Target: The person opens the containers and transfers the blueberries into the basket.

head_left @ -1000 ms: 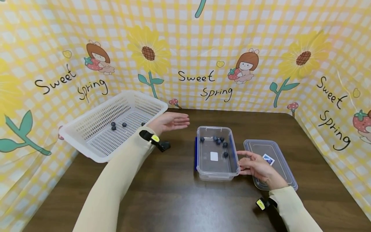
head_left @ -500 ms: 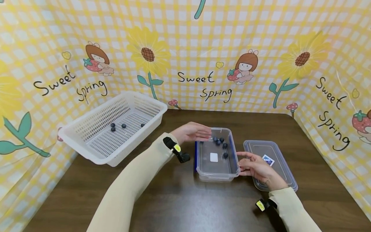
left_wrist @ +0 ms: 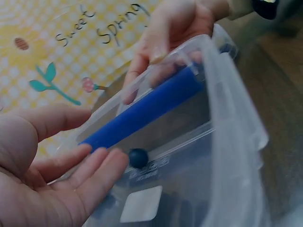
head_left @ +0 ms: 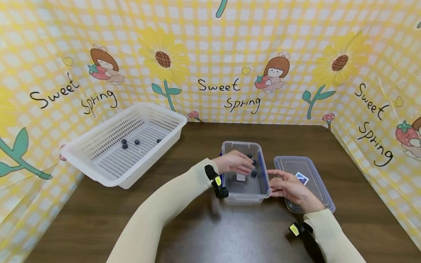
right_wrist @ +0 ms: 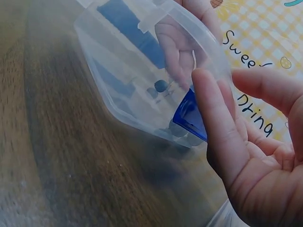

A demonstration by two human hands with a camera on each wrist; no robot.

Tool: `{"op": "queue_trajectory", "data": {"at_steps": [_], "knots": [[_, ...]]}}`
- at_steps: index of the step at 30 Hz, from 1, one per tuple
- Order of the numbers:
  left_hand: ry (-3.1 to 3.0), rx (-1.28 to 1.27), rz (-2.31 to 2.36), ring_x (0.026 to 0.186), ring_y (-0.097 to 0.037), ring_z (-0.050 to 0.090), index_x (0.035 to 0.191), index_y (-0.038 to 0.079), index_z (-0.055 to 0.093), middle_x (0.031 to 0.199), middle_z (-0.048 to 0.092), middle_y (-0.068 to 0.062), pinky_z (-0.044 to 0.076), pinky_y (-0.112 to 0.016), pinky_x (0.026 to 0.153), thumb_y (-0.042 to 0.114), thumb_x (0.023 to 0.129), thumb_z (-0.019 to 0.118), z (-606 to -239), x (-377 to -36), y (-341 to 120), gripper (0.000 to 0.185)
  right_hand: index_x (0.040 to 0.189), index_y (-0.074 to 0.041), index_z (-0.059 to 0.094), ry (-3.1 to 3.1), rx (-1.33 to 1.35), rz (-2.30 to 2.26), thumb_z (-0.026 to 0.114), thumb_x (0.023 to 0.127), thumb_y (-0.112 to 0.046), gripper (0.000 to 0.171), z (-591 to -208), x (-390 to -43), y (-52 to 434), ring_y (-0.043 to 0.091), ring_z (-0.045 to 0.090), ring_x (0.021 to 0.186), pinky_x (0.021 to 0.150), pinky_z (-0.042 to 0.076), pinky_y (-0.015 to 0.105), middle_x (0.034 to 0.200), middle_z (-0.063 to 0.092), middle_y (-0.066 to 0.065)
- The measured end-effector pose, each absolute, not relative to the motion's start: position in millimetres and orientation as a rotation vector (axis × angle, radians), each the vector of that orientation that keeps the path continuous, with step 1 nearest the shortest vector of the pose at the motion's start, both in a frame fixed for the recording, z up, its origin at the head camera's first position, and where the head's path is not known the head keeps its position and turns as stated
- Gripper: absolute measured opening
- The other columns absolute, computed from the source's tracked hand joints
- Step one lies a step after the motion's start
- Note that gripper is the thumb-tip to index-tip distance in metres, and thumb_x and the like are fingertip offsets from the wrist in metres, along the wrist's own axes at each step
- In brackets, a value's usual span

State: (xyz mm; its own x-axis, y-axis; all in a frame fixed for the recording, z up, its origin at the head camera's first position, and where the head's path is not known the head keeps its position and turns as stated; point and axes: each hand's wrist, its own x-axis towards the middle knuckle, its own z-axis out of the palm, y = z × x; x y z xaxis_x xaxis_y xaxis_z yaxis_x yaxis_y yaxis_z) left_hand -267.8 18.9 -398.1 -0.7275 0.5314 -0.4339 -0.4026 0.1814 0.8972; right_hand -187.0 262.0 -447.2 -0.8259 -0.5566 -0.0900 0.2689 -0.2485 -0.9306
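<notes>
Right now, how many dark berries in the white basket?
4: one berry and another sit close together, a third right of them, a fourth farther right by the near wall of the basket; that wall may hide more.

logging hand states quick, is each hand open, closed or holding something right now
Left hand: open, inside or just above the clear container, nothing visibly held.
Right hand: open, touching the container's right side, no grip seen.

Round berries [head_left: 137, 141] are dark blue, the rectangular plastic box [head_left: 245, 197] is clear with blue clips [left_wrist: 147, 109], the perforated plastic basket [head_left: 154, 154] white, the cloth [head_left: 210, 54] yellow-and-white checked.
</notes>
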Motion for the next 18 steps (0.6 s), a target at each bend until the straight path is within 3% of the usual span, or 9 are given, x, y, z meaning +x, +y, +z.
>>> {"op": "queue_trajectory", "data": {"at_steps": [6,10,14,18], "knots": [[1.858,0.129,1.521,0.120,-0.039,0.058,0.134,-0.012,0.053,0.133,0.059,-0.023,0.054,-0.043,0.098,-0.002,0.091,0.066,-400,-264,33,0.045,0.121,-0.016,0.057,1.491,-0.334,-2.103,0.049,0.100,0.006,0.032,-447,-188,264,0.016,0.070,0.081,0.077,0.062,0.032,0.091,0.071,0.005],[1.896,0.113,1.428,0.114,-0.037,0.062,0.117,-0.011,0.062,0.111,0.065,-0.017,0.054,-0.044,0.097,-0.004,0.091,0.065,-404,-265,41,0.028,0.121,-0.016,0.058,1.469,-0.339,-2.116,0.047,0.099,0.008,0.034,-448,-188,264,0.016,0.070,0.082,0.077,0.062,0.032,0.092,0.071,0.006],[1.874,0.091,1.397,0.098,-0.031,0.066,0.090,-0.006,0.062,0.086,0.060,-0.010,0.056,-0.043,0.094,-0.008,0.090,0.062,-408,-264,49,0.002,0.120,-0.016,0.059,1.464,-0.335,-2.122,0.047,0.099,0.008,0.035,-449,-187,264,0.016,0.070,0.081,0.076,0.062,0.031,0.091,0.071,0.005],[1.866,0.076,1.412,0.094,-0.031,0.067,0.081,-0.003,0.057,0.085,0.061,-0.013,0.057,-0.043,0.092,-0.010,0.090,0.061,-411,-261,57,0.011,0.120,-0.017,0.059,1.484,-0.335,-2.115,0.047,0.099,0.007,0.034,-448,-186,262,0.016,0.070,0.081,0.077,0.062,0.032,0.090,0.071,0.005]]}}
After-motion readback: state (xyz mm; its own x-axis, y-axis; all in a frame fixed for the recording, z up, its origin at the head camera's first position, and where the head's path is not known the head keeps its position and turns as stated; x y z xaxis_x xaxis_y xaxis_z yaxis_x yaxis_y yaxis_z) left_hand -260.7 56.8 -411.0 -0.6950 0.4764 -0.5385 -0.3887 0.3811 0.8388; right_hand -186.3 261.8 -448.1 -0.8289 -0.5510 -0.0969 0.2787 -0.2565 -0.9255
